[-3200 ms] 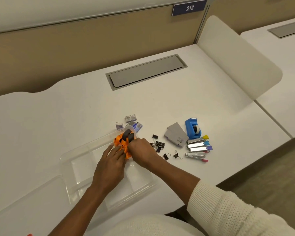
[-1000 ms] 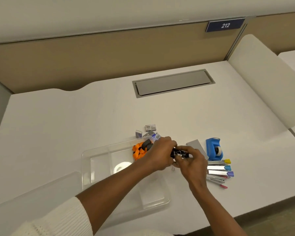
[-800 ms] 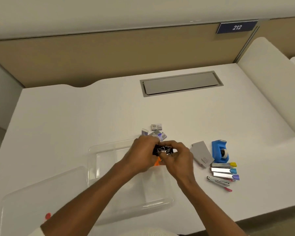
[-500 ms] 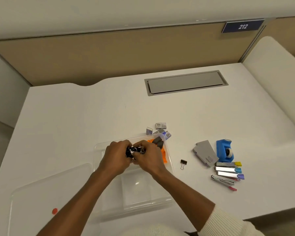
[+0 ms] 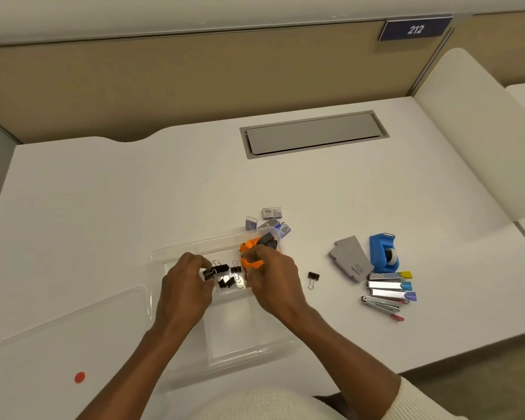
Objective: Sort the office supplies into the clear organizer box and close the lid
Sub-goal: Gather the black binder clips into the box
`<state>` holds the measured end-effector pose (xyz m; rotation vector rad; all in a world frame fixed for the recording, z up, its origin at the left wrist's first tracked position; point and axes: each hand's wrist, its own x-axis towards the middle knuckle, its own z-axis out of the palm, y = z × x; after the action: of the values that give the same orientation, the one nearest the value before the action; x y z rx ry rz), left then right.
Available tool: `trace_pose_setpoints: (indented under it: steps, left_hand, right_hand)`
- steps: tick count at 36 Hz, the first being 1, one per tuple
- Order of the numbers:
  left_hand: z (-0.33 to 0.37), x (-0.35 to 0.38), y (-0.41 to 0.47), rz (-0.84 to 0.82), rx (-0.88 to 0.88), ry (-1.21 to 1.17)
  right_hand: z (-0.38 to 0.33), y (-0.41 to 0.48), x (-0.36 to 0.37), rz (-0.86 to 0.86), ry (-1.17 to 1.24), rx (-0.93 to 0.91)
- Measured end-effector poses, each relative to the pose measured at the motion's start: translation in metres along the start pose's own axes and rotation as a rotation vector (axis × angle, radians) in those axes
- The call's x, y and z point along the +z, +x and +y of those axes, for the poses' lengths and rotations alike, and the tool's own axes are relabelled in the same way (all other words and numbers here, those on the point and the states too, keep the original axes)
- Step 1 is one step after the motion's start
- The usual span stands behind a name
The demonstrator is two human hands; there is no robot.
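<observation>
White desk (image 5: pixel 109 207), with a beige partition behind it bearing a plate marked 212 (image 5: pixel 415 29) and a grey cable hatch (image 5: pixel 314 134) set into the top. Nearest me sits the clear organizer box (image 5: pixel 176 363), open; its loose lid (image 5: pixel 58 344) lies flat just to the left, a red dot (image 5: pixel 79 377) on it.

My left hand (image 5: pixel 185 294) and right hand (image 5: pixel 275 286) are both over the box's far compartments. Left fingers are loosely curled, tips touching one of the black binder clips (image 5: pixel 222 275) scattered in the middle far compartment; whether they pinch it I cannot tell. Right fingers are curled beside the orange items (image 5: pixel 250 253) in the far right compartment; what they are, and whether I hold one, is unclear.

Step in hand, as I judge it: settling the binder clips into their compartment. Sorting is early; the near compartments look empty.

On the desk to the right remain the grey boxes (image 5: pixel 350 262), blue tape dispenser (image 5: pixel 384 253), a row of small staplers (image 5: pixel 388 294) with coloured ends, small staple boxes (image 5: pixel 270 219) just beyond the box's far rim, and one stray binder clip (image 5: pixel 313 278) near my right hand.

Next move probably calls for an open right hand, a short reach to that stray clip, and a fine pinch on its body.
</observation>
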<state>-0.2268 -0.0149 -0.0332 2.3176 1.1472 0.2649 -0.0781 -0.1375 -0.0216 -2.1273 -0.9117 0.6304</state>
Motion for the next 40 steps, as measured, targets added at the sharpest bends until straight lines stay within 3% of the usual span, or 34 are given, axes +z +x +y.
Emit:
trace_pose_setpoints:
  steps: [7,14,19,25,27,31,35,40]
  left_hand:
    - [-0.014,0.008,-0.021,0.055,-0.057,0.08]
    - [-0.014,0.009,-0.031,0.09,-0.052,0.158]
    - [-0.017,0.01,-0.032,0.063,0.01,0.226]
    - [-0.021,0.013,-0.034,0.033,0.025,0.262]
    - [-0.021,0.013,-0.034,0.037,0.031,0.267]
    - [-0.021,0.013,-0.034,0.048,0.022,0.253]
    - [-0.022,0.013,-0.034,0.04,0.019,0.246]
    - [-0.022,0.012,-0.033,0.045,0.006,0.241]
  right_hand:
    - [0.067,-0.008,-0.049,0.334,-0.199,0.09]
    - [0.117,-0.013,-0.05,0.082,-0.486,0.264]
    - [0.122,-0.015,-0.036,0.157,-0.508,0.246]
    - [0.115,0.0,-0.035,0.273,-0.286,0.386]
    - [0.101,0.006,-0.04,0.344,-0.267,0.334]
    - [0.05,0.013,-0.045,0.382,-0.208,0.055]
    - [0.007,0.014,-0.025,0.163,-0.064,-0.078]
    - [-0.008,0.016,0.023,-0.027,-0.158,-0.188]
